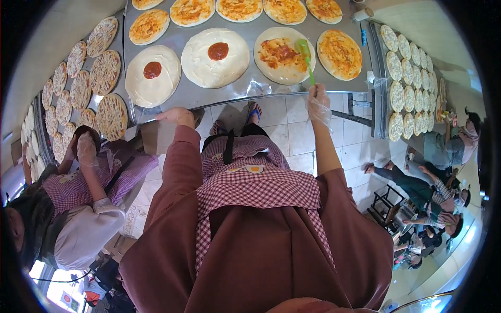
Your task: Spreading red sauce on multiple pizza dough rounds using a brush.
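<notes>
My right hand (319, 102), in a clear plastic glove, grips a green spatula (303, 47). The spatula's head rests on a round of dough (284, 76) with red sauce smeared over its middle. Bare, my left hand (176, 116) rests at the near edge of the metal table (219, 98), its fingers on the rim. Left of the spatula lie two pale rounds, a dough round (195, 64) and another dough round (135, 88), each with one blob of red sauce. To the right is a sauced dough round (339, 54) coated nearly to its rim.
More sauced rounds (238, 8) line the table's far side. On the left table lie topped pizzas (111, 117), where a co-worker (88, 152) holds a dark bowl. The right table (377, 78) carries rows of topped pizzas (396, 96). Several people (434, 191) are farther right.
</notes>
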A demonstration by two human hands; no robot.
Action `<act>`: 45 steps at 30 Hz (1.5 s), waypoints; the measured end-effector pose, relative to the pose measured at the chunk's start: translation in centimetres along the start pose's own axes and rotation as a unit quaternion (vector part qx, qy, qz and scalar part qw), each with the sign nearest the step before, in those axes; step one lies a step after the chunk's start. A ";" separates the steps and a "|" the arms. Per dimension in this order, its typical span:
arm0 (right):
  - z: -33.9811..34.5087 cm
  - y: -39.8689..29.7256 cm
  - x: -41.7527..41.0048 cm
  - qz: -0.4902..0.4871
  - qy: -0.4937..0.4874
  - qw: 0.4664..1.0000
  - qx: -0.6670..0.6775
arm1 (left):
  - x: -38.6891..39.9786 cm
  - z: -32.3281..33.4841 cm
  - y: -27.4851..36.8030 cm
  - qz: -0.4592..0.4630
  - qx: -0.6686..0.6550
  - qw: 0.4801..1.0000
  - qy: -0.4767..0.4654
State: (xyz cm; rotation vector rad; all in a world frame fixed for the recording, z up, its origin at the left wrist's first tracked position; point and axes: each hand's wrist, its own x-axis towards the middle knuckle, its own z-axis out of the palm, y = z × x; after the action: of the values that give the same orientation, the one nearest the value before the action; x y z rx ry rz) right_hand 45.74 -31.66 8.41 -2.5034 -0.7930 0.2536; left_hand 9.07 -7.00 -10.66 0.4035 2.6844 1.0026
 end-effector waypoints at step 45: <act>-0.9 -3.7 1.7 -0.031 -0.094 0.995 0.009 | -6.4 -5.0 5.7 -0.158 -0.269 0.935 -0.169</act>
State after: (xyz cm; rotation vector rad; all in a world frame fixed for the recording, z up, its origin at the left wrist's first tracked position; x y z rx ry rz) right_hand 45.59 -28.46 11.08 -2.4579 -0.9363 0.4785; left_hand 14.36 -8.03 -2.38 0.0221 1.9803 1.3543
